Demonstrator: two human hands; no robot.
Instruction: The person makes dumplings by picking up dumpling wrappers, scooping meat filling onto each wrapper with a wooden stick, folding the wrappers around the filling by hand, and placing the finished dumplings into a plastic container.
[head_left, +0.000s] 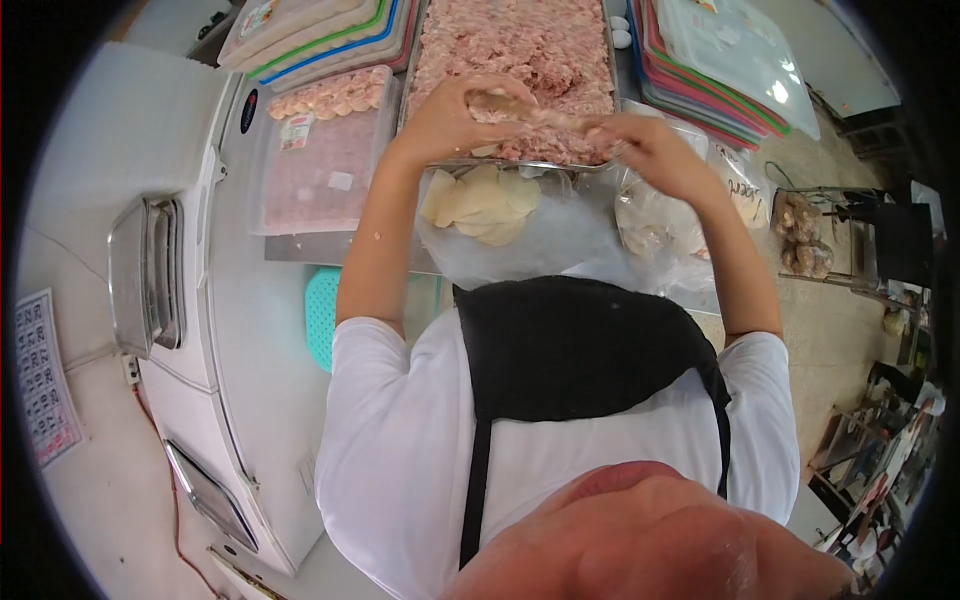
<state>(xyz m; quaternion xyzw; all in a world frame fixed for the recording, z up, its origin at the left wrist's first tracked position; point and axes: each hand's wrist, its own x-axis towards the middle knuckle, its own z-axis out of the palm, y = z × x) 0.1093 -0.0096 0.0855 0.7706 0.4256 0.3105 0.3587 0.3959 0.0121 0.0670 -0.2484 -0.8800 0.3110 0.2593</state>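
My left hand (455,115) is curled round a pale, thin wrapper (492,108), above the near part of a metal tray of pink ground meat (520,45). Across from it, my right hand (650,148) is closed on a narrow pale tool (570,122) that points toward the left hand; its far end is blurred over the meat. A fanned stack of round, pale yellow dough wrappers (482,205) lies on clear plastic just below the tray.
Left of the tray are a lidded container with pink contents (320,180) and stacked containers (315,40). At the right are stacked coloured lids (715,75) and plastic bags (655,210). A turquoise perforated item (321,318) is lower left.
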